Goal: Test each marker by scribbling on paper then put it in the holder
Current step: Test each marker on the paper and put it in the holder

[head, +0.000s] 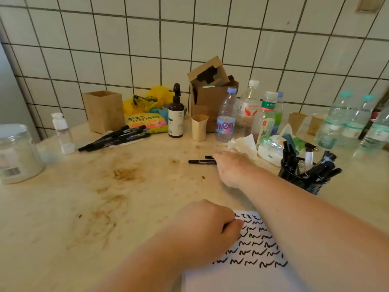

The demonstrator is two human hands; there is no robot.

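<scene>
Black marker (201,161) lies mid-counter (63,207), its near end under the right hand's (229,165) fingers, grip hidden. Left hand (207,225), fingers curled, presses the scribbled paper (252,277) at the front edge. Mesh holder (305,178) stands right.

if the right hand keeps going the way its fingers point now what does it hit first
The right hand points left and away across the table, fingers on the loose black marker, so that comes first. Beyond it the line looks free until about the cream cup and brown pump bottle, though depth is unclear.
</scene>
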